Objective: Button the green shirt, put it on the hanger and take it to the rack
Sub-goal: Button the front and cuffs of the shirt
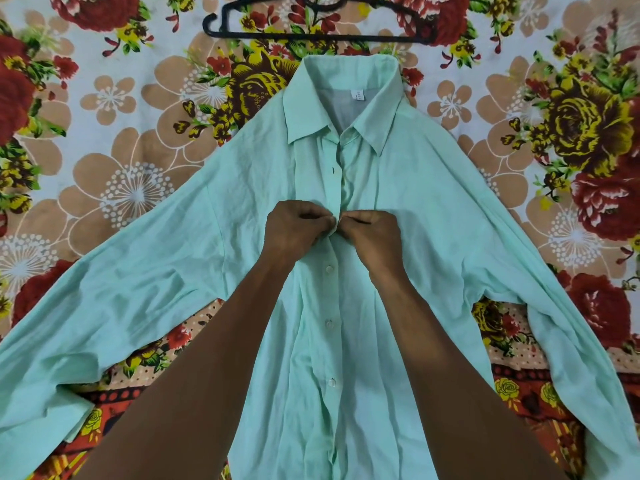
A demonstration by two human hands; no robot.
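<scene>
Two spread sleeves frame the green shirt (433,202), lying face up on the floral bedsheet (114,133) below the black hanger (311,32). My left hand (294,226) and right hand (372,233) pinch its placket mid-chest, three buttons fastened below.

A mint-green shirt (398,209) lies front-up on a floral bedsheet (121,109), collar pointing away and both sleeves spread wide to the sides. The person's left hand (294,225) and right hand (372,233) meet at the middle of the placket, each with fingers (320,221) curled and pinching the fabric edges where they come together. Below the hands three white buttons (328,323) sit fastened in a line down the front. Above the hands the placket hangs apart, an empty buttonhole showing near the collar. A black plastic hanger (311,36) rests flat on the sheet just beyond the collar, not touching the shirt.
</scene>
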